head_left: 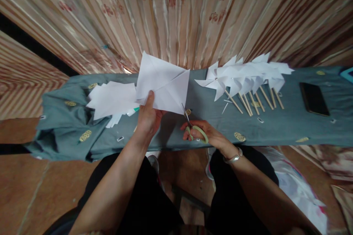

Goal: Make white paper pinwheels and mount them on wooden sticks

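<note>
My left hand [150, 114] grips a white square sheet of paper [165, 75] by its near edge, thumb on top. Slanting lines, creases or cuts, run across the sheet toward its middle. In my right hand [202, 132] is a pair of scissors [202, 134] with pale green handles, my fingers through the loops. The scissor blades meet the paper's near right corner; how far apart they stand is hard to see. Left of the held sheet lies a stack of white paper [114, 97], with narrow white strips [114, 120] by its near edge.
Finished paper pinwheels on wooden sticks [248, 77] overlap in a row at the right. Beyond them rests a black phone [314, 98]. A grey-green cloth with pineapple prints [171, 136] covers the narrow table. A patterned curtain [176, 14] hangs close behind it.
</note>
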The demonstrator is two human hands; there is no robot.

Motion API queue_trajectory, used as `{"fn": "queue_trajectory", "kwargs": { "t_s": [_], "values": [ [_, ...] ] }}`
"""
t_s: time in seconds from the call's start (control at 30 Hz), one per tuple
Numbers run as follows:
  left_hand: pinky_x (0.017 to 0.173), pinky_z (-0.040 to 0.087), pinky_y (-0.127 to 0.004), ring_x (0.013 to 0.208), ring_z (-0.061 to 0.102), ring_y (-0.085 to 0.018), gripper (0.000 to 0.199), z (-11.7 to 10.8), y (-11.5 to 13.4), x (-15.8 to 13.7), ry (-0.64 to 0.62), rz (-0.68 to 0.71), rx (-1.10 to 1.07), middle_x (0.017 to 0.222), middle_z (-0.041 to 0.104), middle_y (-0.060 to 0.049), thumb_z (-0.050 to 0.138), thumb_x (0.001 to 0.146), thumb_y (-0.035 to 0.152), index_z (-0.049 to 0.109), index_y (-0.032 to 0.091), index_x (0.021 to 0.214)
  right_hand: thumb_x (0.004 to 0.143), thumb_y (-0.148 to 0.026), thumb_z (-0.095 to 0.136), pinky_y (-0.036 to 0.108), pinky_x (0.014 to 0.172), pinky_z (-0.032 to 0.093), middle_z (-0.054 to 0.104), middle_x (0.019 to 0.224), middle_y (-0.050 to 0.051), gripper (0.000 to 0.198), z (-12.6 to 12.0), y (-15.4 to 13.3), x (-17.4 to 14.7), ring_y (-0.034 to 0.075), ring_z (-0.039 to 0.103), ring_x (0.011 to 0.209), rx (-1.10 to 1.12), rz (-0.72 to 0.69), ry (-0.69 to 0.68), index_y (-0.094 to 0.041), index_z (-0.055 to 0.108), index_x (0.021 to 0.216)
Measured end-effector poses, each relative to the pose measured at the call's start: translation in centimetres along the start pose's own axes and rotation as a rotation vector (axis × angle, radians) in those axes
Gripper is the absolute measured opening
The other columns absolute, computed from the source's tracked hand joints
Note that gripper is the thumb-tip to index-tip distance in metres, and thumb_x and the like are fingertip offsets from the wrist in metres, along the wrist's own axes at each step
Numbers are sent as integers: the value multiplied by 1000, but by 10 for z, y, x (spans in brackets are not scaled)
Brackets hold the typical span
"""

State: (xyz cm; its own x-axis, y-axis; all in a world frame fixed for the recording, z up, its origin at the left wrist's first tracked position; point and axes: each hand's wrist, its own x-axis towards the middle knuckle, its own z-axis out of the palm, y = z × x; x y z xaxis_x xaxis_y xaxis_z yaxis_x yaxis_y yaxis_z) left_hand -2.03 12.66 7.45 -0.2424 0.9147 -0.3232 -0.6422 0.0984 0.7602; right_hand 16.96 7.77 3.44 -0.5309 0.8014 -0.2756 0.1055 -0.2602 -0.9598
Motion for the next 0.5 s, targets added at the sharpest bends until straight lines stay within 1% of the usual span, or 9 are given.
{"fn": "queue_trajectory", "kwargs": {
  "t_s": [0.13, 0.23, 0.37, 0.5],
  "values": [
    [99, 56, -38, 112, 67, -20, 24, 2, -1, -2, 0, -1, 4, 119, 72, -2, 50, 99, 24, 64, 26, 119, 67, -78, 69, 25, 60, 43, 69, 77, 4, 71, 1, 0, 1, 14, 57, 65, 3, 3, -2, -15, 67, 100],
    [98, 56, -37, 114, 67, -21, 23, 4, -2, -3, -5, -13, 10, 119, 72, -3, 51, 99, 25, 66, 26, 117, 66, -80, 67, 25, 59, 42, 70, 77, 5, 74, 0, -1, 1, 13, 55, 65, -11, 4, 14, -14, 67, 99],
    [95, 58, -34, 110, 68, -20, 23, 4, -3, -4, -3, -22, 7, 116, 73, -3, 51, 99, 24, 66, 24, 115, 66, -81, 67, 25, 58, 42, 71, 78, 6, 76, 0, 0, 2, 13, 55, 64, -14, 6, 16, -14, 67, 101],
    [94, 59, -35, 107, 69, -20, 23, 4, -3, -5, -5, 2, 9, 113, 73, -3, 52, 99, 25, 65, 22, 118, 68, -79, 67, 24, 58, 42, 72, 78, 5, 72, -1, 3, 2, 13, 56, 64, -9, -12, 16, -15, 67, 101]
  ]
}}
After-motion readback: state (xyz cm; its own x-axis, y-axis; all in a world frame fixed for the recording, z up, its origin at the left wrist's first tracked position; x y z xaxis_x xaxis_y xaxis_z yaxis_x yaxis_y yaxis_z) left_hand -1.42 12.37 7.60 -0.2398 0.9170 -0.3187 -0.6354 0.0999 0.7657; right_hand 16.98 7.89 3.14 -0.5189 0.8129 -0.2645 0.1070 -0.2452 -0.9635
